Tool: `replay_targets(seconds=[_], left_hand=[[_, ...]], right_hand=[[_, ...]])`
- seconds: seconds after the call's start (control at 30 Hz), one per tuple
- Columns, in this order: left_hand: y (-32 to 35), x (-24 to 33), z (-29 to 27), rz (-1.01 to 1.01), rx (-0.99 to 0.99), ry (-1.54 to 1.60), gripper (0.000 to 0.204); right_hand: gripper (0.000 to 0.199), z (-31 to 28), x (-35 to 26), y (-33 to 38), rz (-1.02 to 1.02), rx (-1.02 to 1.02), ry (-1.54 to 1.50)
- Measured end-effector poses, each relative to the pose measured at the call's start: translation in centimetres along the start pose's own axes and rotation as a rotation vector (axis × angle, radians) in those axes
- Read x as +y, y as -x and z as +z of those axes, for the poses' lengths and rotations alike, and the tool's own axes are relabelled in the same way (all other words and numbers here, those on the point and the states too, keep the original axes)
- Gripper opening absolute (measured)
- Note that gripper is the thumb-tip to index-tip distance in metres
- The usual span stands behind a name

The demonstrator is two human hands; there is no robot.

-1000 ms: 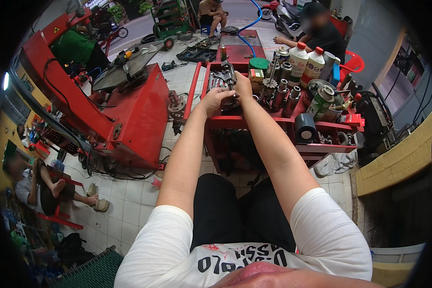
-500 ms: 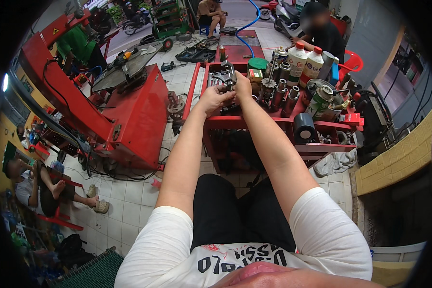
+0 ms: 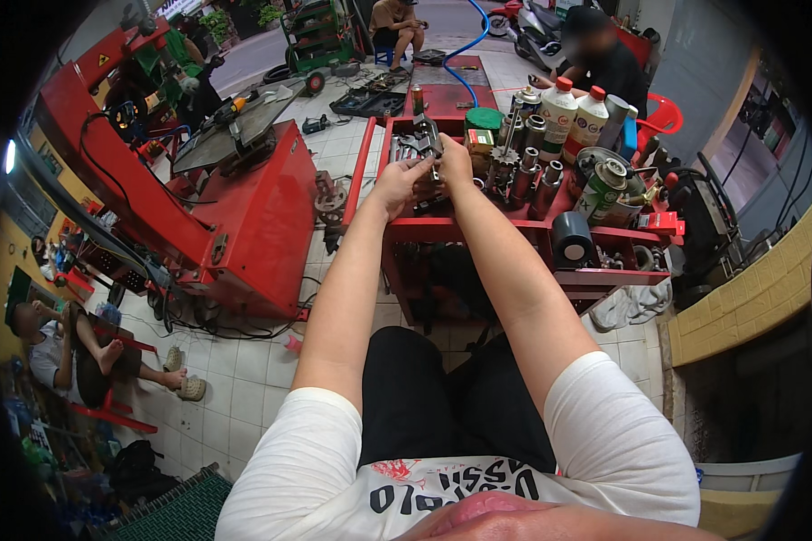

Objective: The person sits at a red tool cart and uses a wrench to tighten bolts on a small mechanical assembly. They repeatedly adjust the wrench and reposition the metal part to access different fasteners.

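Both of our hands are stretched out over the red tool cart point(image 3: 478, 230) and meet at about 12 o'clock from where we sit. Our left hand point(image 3: 397, 183) and our right hand point(image 3: 456, 162) are each closed around a dark metal part point(image 3: 427, 144), the fingers of both wrapped on it from either side, so that it is lifted just above the cart's top tray. We cannot tell what kind of part it is; it looks like a small assembly of greyish metal pieces, and much of it is hidden behind our fingers.

As for progress, we judge that the work is in its middle: the part is in hand and off the tray, not laid down, and nothing shows it as finished or fitted anywhere. Whether pieces have come off it or gone onto it we cannot tell.

At 1 o'clock of our hands stand metal cylinders point(image 3: 525, 176), a spray can point(image 3: 602, 189), two white bottles with red caps point(image 3: 573, 113) and a green round lid point(image 3: 484, 118). A black roll point(image 3: 572, 240) lies at 3 o'clock on the cart's lower ledge. At 10 o'clock stands a big red workshop machine point(image 3: 244, 207). Another person in black point(image 3: 604, 63) sits beyond the cart at 1 o'clock, another sits far off at 12 o'clock, and one rests on a red seat at 8 o'clock on the tiled floor point(image 3: 253, 388).
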State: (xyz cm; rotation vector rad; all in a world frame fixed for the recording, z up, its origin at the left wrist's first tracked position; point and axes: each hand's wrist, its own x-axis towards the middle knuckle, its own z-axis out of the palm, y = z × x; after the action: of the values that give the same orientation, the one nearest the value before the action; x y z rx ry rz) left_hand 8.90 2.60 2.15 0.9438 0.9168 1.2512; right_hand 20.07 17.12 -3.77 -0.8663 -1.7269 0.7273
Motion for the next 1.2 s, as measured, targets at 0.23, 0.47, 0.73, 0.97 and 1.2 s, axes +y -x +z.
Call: replay_targets(seconds=[0.23,0.47,0.73,0.97,1.2], left_hand=[[-0.5,-0.6,-1.0,0.052,0.006,-0.099,0.034],[0.0,-0.5,-1.1,0.051,0.023,-0.093,0.034],[-0.7,-0.6,-1.0,0.087,-0.005,-0.105,0.031],[0.0,-0.4,-0.8,-0.029,0.103,-0.101,0.022],[-0.6,-0.7,-0.9,-0.068,0.126,-0.087,0.017]], right_hand=[[0.028,-0.5,-2.6,1.1,0.034,0.027,0.094],[0.033,-0.2,-3.2,1.3,0.021,-0.005,0.116],[0.036,-1.0,-3.5,1.2,0.015,-0.028,0.2],[0.039,-1.7,-5.8,2.1,0.026,-0.075,0.349],[0.034,-1.7,-5.1,1.9,0.067,-0.112,0.436]])
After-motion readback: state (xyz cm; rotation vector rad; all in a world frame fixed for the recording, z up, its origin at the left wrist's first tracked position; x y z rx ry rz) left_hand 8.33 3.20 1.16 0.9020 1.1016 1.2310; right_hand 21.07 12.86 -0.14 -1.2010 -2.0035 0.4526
